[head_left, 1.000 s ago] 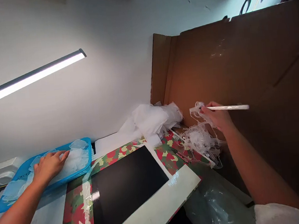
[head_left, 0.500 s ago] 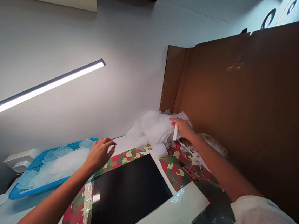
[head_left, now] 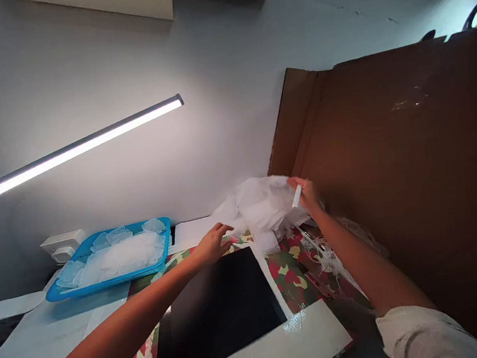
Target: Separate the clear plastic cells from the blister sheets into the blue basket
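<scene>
Faces tall cardboard (head_left: 407, 174) walling off the frame's right; has black panel (head_left: 222, 315) at lower centre, blue basket (head_left: 76, 292) at left, white sheer heap (head_left: 258, 205) at centre. Holds left hand (head_left: 212, 245) loosely spread near panel's upper edge; pinches white stick (head_left: 296, 196) with right hand (head_left: 309, 197) at heap's right edge.

The left forearm (head_left: 122, 331) runs bare from the lower left edge up toward the middle of the view, the left hand (head_left: 211, 245) in line with it, back of the hand uppermost, the fingers slightly bent and reaching forward to the right, with the thumb apart beneath them and nothing in the grasp. The right forearm (head_left: 367, 265) slants up and leftward from a pale sleeve (head_left: 428, 332). The right hand (head_left: 306, 195), slightly blurred and higher than the left, has its fingers curled in a grip.
</scene>
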The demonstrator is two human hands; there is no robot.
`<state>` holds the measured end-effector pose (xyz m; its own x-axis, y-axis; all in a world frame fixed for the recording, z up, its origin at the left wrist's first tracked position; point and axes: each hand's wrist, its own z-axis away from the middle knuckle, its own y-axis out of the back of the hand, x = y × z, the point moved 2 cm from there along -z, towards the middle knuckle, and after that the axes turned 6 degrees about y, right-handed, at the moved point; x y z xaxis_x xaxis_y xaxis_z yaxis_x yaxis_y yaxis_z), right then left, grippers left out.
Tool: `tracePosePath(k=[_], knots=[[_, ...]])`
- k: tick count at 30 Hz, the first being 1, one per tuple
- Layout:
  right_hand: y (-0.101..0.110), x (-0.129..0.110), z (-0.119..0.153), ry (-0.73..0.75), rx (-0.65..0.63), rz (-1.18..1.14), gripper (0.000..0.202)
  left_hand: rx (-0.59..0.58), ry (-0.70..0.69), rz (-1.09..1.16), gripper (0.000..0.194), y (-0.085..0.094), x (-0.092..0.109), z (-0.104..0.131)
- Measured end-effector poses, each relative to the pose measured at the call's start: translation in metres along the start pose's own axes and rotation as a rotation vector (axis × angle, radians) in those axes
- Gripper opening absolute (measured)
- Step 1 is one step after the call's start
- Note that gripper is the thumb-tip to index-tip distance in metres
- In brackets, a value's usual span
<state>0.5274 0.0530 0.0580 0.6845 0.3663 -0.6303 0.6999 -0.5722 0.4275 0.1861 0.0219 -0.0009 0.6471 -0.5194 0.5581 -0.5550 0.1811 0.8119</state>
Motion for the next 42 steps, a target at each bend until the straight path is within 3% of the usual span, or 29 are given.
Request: tracePosePath(k=[4,6,8,10,14,15,17,20,22,24,26,27,30,32,37,39,42], knots=[[0.029,-0.047,-0.011,0.233,0.381,0.156,0.046,0.053,-0.066,0.34,0.09,-0.016,0.045,-0.029],[0.039,-0.078,-0.006,0.405,0.44,0.257,0.043,0.047,-0.058,0.529,0.112,-0.022,0.08,-0.039],[0.049,-0.106,0.007,0.557,0.458,0.343,0.039,0.068,-0.071,0.635,0.122,-0.025,0.115,-0.04],[0.063,-0.13,0.024,0.684,0.498,0.402,0.033,0.055,-0.072,0.667,0.113,-0.026,0.142,-0.03],[0.094,-0.159,0.051,0.836,0.614,0.443,0.024,-0.14,-0.079,0.573,0.037,-0.024,0.159,0.026],[0.096,-0.163,0.053,0.848,0.628,0.434,0.023,-0.207,-0.096,0.58,0.027,-0.023,0.156,0.045],[0.083,-0.169,0.054,0.862,0.57,0.401,0.023,-0.325,-0.088,0.692,0.026,-0.021,0.144,0.083],[0.019,-0.174,0.051,0.879,0.234,0.321,0.026,-0.394,0.118,0.987,0.036,-0.017,0.106,0.13],[-0.042,-0.172,0.05,0.806,-0.094,0.264,0.03,-0.37,0.35,1.138,0.052,-0.017,0.069,0.154],[-0.097,-0.164,0.051,0.658,-0.362,0.26,0.025,-0.259,0.588,1.179,0.069,-0.016,0.03,0.176],[-0.131,-0.15,0.056,0.517,-0.518,0.248,0.025,-0.152,0.765,1.12,0.075,-0.014,-0.003,0.197],[-0.139,-0.142,0.059,0.454,-0.556,0.23,0.025,-0.12,0.817,1.103,0.078,-0.012,-0.015,0.207],[-0.125,-0.115,0.082,0.31,-0.581,0.141,0.029,-0.093,0.834,1.139,0.088,-0.005,-0.031,0.231],[-0.096,-0.094,0.11,0.226,-0.563,0.11,0.036,-0.105,0.778,1.154,0.086,-0.001,-0.032,0.238],[-0.022,-0.053,0.207,-0.077,-0.448,0.193,0.042,-0.213,0.672,0.998,0.06,-0.007,-0.028,0.234],[-0.011,-0.049,0.241,-0.08,-0.442,0.184,0.04,-0.196,0.655,0.922,0.068,-0.009,-0.028,0.227],[-0.011,-0.055,0.276,-0.049,-0.458,0.165,0.036,-0.194,0.68,0.945,0.088,-0.006,-0.029,0.217]])
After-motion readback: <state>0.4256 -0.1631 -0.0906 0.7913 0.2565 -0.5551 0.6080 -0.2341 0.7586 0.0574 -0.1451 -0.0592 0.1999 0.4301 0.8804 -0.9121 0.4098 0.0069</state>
